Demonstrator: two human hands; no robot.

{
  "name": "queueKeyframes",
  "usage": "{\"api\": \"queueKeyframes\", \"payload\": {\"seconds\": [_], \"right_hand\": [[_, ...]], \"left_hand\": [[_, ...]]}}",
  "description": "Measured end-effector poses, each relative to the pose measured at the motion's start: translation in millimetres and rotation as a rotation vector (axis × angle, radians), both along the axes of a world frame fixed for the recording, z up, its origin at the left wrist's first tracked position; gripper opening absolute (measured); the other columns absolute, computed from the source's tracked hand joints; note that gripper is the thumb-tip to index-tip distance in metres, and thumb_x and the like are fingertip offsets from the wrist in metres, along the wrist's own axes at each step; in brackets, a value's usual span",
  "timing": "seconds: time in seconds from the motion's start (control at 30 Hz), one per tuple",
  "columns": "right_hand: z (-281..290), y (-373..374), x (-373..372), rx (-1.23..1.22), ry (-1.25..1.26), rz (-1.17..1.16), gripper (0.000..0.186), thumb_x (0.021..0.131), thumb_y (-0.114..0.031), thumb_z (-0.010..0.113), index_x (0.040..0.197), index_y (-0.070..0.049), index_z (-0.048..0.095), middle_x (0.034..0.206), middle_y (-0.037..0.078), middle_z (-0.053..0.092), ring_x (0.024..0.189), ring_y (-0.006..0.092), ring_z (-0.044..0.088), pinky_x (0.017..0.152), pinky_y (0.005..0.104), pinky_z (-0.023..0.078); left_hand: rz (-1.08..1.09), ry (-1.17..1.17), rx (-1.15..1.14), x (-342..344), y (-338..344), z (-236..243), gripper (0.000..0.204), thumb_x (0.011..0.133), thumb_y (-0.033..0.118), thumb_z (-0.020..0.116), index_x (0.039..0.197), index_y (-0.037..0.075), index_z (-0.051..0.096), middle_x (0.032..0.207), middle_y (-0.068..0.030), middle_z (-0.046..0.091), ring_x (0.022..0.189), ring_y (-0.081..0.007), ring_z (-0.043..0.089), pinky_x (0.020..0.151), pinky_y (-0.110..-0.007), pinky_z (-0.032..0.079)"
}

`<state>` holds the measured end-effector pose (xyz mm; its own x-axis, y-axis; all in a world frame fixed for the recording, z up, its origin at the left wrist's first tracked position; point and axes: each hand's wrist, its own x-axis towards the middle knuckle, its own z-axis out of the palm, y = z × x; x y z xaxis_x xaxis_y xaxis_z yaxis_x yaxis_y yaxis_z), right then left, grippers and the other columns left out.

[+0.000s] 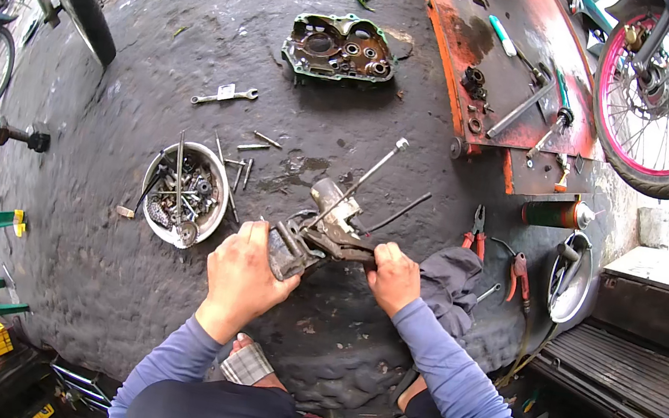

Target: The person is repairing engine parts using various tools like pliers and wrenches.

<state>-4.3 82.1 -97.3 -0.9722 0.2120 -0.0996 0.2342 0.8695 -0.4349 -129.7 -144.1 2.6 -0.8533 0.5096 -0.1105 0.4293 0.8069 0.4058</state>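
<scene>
The left hand point(243, 273) is clamped on the blocky end of a worn grey metal assembly with a silver cylinder point(321, 237), right of the white round bowl point(220, 207); the right hand point(395, 279) closes on a dark metal arm at the assembly's side. Should either grip slip on greasy metal, the assembly could twist suddenly — bruising knuckles, or knocking the slim steel pins point(254, 147) beside the bowl. Farther up and right of the bowl lies a brown-stained, green-edged metal casing point(341, 48) with round bores.
</scene>
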Motion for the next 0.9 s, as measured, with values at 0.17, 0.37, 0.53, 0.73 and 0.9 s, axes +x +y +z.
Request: {"api": "queueKeyframes", "payload": {"seconds": [0.17, 0.37, 0.53, 0.73, 0.9], "right_hand": [[-23, 2, 24, -0.039, 0.036, -0.011, 0.028, 0.069, -0.009, 0.072, 0.091, -0.006, 0.055, 0.091, 0.013, 0.059, 0.085, 0.0342, 0.065, 0.072, 0.0453, 0.054], [-48, -7, 55, -0.062, 0.056, -0.158, 0.029, 0.064, -0.01, 0.072, 0.087, -0.008, 0.055, 0.083, 0.011, 0.06, 0.075, 0.0349, 0.065, 0.065, 0.0469, 0.053], [-51, -20, 58, -0.099, 0.081, -0.288, 0.024, 0.068, -0.011, 0.069, 0.087, -0.008, 0.055, 0.083, 0.011, 0.06, 0.076, 0.0357, 0.066, 0.063, 0.0474, 0.053], [-26, -4, 70, -0.189, -0.103, -0.043, 0.024, 0.081, -0.023, 0.07, 0.092, -0.007, 0.057, 0.094, 0.013, 0.062, 0.095, 0.0336, 0.064, 0.08, 0.045, 0.052], [3, 38, 58, -0.329, -0.175, 0.206, 0.029, 0.087, -0.027, 0.071, 0.103, -0.003, 0.064, 0.099, 0.015, 0.064, 0.1, 0.0343, 0.063, 0.09, 0.0448, 0.05]], "left_hand": [[-0.081, 0.005, -0.045, 12, 14, 2, 0.075, 0.058, 0.034, 0.089, 0.116, -0.002, 0.059, 0.105, -0.0152, 0.065, 0.096, -0.0339, 0.066, 0.081, -0.042, 0.054], [-0.161, -0.007, -0.151, 16, 40, 6, 0.075, 0.053, 0.029, 0.091, 0.115, 0.0, 0.059, 0.105, -0.0138, 0.063, 0.093, -0.0331, 0.064, 0.079, -0.041, 0.053], [-0.206, 0.001, -0.188, 17, 41, 6, 0.074, 0.057, 0.032, 0.091, 0.116, 0.001, 0.059, 0.104, -0.012, 0.061, 0.094, -0.031, 0.063, 0.077, -0.042, 0.054], [-0.271, -0.063, -0.246, 28, 38, 17, 0.071, 0.062, 0.036, 0.089, 0.115, 0.002, 0.057, 0.105, -0.0125, 0.059, 0.096, -0.031, 0.062, 0.08, -0.043, 0.053], [-0.388, -0.128, -0.307, -21, 46, 16, 0.069, 0.066, 0.039, 0.083, 0.114, -0.002, 0.053, 0.106, -0.0188, 0.061, 0.096, -0.0362, 0.065, 0.08, -0.046, 0.054]]}}
